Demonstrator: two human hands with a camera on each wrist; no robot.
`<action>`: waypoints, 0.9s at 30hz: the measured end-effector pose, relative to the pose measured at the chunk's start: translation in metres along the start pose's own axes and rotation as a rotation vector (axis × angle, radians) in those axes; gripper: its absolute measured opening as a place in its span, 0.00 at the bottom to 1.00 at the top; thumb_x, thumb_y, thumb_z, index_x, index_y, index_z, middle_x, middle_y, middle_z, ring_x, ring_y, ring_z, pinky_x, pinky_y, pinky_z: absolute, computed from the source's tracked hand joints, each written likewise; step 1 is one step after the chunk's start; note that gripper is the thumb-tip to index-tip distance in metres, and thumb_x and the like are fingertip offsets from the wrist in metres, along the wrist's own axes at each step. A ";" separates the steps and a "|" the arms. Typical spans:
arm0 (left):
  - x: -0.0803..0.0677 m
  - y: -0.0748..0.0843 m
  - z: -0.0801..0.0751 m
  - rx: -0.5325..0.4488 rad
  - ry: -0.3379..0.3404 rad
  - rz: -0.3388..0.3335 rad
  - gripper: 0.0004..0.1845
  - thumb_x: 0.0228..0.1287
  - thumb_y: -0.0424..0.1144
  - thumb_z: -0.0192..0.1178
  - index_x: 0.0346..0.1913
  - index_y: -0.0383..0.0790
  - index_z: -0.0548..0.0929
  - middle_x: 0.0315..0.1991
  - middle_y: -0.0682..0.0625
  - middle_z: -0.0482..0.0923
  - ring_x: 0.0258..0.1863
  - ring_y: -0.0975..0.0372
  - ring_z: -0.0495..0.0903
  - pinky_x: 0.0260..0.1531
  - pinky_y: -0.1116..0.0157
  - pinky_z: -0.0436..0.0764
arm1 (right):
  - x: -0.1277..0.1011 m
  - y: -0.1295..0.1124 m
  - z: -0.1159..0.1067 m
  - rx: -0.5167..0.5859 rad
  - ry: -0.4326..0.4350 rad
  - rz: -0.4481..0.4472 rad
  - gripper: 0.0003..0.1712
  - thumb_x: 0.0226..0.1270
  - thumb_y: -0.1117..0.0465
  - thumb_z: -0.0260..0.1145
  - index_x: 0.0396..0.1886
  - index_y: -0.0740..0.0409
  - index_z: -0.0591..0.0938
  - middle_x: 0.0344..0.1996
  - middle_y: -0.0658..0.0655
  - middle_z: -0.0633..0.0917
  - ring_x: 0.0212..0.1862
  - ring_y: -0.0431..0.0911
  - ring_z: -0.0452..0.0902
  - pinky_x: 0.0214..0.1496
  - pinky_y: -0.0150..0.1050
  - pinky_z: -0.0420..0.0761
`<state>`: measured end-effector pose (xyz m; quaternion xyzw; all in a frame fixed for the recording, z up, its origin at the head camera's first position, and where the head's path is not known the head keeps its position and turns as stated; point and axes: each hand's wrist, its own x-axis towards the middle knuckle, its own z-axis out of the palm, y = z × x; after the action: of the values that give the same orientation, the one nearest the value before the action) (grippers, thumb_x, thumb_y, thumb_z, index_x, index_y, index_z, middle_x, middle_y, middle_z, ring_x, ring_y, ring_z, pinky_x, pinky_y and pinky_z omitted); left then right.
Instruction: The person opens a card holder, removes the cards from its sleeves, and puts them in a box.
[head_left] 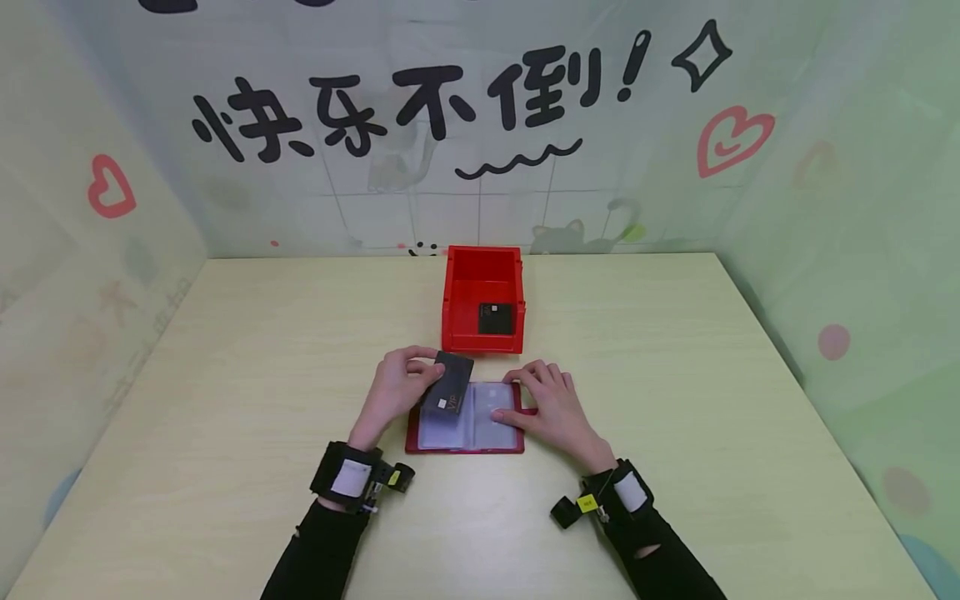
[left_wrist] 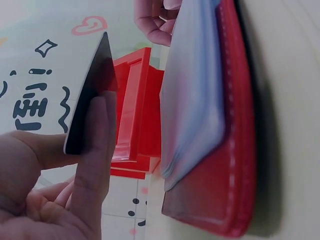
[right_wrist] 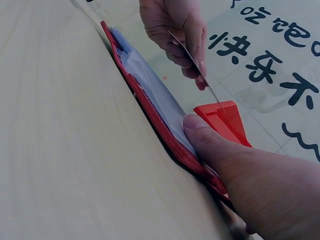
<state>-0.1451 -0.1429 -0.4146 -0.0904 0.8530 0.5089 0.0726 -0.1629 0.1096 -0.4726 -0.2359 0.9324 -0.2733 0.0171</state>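
I saw the desk [head_left: 225, 467] bare toward its left and right edges. A red bin [head_left: 482, 298] stood midway toward the far edge, just behind the work, with a dark card [head_left: 496, 318] lying inside it. In front of the bin, a red card holder [head_left: 465, 421] lay open. My right hand [head_left: 551, 407] pressed its right page flat, fingers straight. My left hand [head_left: 395, 386] pinched a black card [head_left: 448, 385] over the left page, tilted, fingers clamped on it.
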 end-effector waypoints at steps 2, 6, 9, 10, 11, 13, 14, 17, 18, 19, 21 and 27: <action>0.000 0.001 0.002 -0.007 0.009 0.012 0.21 0.69 0.40 0.63 0.62 0.36 0.79 0.48 0.37 0.87 0.37 0.56 0.85 0.36 0.67 0.82 | 0.000 0.001 0.000 0.001 0.001 -0.003 0.31 0.55 0.38 0.74 0.56 0.44 0.79 0.51 0.53 0.76 0.58 0.48 0.67 0.59 0.50 0.66; -0.001 0.002 0.006 -0.022 0.027 0.040 0.21 0.69 0.40 0.63 0.62 0.36 0.80 0.48 0.37 0.87 0.39 0.54 0.86 0.35 0.68 0.81 | -0.001 0.002 0.001 0.003 0.003 -0.006 0.31 0.55 0.38 0.75 0.56 0.44 0.79 0.51 0.54 0.76 0.58 0.49 0.67 0.59 0.50 0.66; -0.002 0.003 0.009 -0.039 0.048 0.060 0.20 0.69 0.39 0.64 0.61 0.36 0.80 0.46 0.37 0.88 0.39 0.53 0.86 0.34 0.68 0.81 | -0.001 0.002 0.001 0.002 0.000 -0.007 0.31 0.55 0.37 0.74 0.56 0.44 0.79 0.51 0.54 0.76 0.58 0.49 0.67 0.59 0.50 0.66; -0.002 0.004 0.010 -0.047 0.057 0.063 0.20 0.69 0.40 0.64 0.60 0.37 0.81 0.46 0.37 0.88 0.39 0.53 0.86 0.34 0.68 0.81 | -0.001 0.003 0.001 0.002 -0.001 -0.008 0.31 0.55 0.37 0.74 0.56 0.44 0.79 0.51 0.54 0.76 0.58 0.49 0.67 0.59 0.50 0.66; -0.002 0.004 0.011 -0.051 0.065 0.074 0.19 0.69 0.39 0.64 0.60 0.37 0.81 0.45 0.37 0.88 0.39 0.53 0.86 0.34 0.68 0.81 | -0.002 0.003 0.001 0.002 -0.001 -0.009 0.31 0.55 0.37 0.74 0.56 0.44 0.79 0.51 0.54 0.76 0.57 0.49 0.67 0.59 0.50 0.66; -0.001 0.006 0.012 -0.064 0.079 0.089 0.19 0.69 0.39 0.64 0.60 0.36 0.81 0.44 0.37 0.88 0.39 0.53 0.85 0.33 0.68 0.81 | -0.002 0.002 0.000 0.004 0.003 -0.015 0.31 0.55 0.38 0.74 0.55 0.44 0.79 0.51 0.54 0.76 0.57 0.49 0.67 0.59 0.50 0.66; -0.001 0.007 0.013 -0.070 0.085 0.094 0.19 0.69 0.38 0.64 0.60 0.36 0.81 0.43 0.37 0.88 0.39 0.53 0.85 0.32 0.68 0.81 | -0.003 0.003 0.000 0.006 0.003 -0.018 0.31 0.55 0.38 0.75 0.55 0.44 0.79 0.51 0.54 0.76 0.57 0.49 0.67 0.59 0.50 0.66; 0.001 0.011 0.015 -0.079 0.099 0.105 0.19 0.69 0.38 0.64 0.60 0.36 0.81 0.42 0.36 0.88 0.38 0.53 0.85 0.31 0.69 0.80 | -0.003 0.003 0.000 0.007 0.007 -0.024 0.31 0.55 0.38 0.74 0.55 0.44 0.80 0.50 0.54 0.76 0.57 0.49 0.68 0.58 0.49 0.66; 0.002 0.012 0.016 -0.082 0.104 0.104 0.20 0.69 0.39 0.64 0.60 0.36 0.81 0.42 0.36 0.88 0.38 0.52 0.84 0.31 0.69 0.79 | -0.003 0.003 0.000 0.007 0.007 -0.025 0.31 0.55 0.37 0.74 0.55 0.44 0.80 0.50 0.54 0.76 0.57 0.49 0.68 0.58 0.49 0.66; 0.003 0.013 0.017 -0.082 0.109 0.105 0.20 0.69 0.39 0.64 0.60 0.36 0.80 0.42 0.36 0.88 0.38 0.52 0.85 0.31 0.69 0.79 | -0.003 0.003 0.000 0.007 0.008 -0.026 0.31 0.55 0.37 0.74 0.55 0.44 0.80 0.50 0.54 0.76 0.57 0.49 0.68 0.58 0.49 0.66; 0.006 0.017 0.018 -0.083 0.122 0.108 0.20 0.69 0.39 0.64 0.60 0.36 0.81 0.43 0.36 0.88 0.40 0.51 0.85 0.31 0.70 0.79 | -0.003 0.003 0.001 0.006 0.011 -0.027 0.31 0.55 0.37 0.74 0.55 0.44 0.80 0.50 0.54 0.76 0.56 0.49 0.68 0.58 0.49 0.66; 0.014 0.030 0.018 -0.112 0.132 0.141 0.20 0.70 0.37 0.62 0.62 0.35 0.79 0.46 0.36 0.87 0.43 0.49 0.86 0.31 0.72 0.78 | -0.003 0.002 0.000 0.010 0.020 -0.024 0.31 0.55 0.38 0.75 0.54 0.44 0.80 0.49 0.54 0.76 0.56 0.49 0.68 0.57 0.48 0.65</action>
<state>-0.1654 -0.1138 -0.4007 -0.0675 0.8303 0.5526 -0.0250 -0.1613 0.1129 -0.4741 -0.2441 0.9282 -0.2806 0.0059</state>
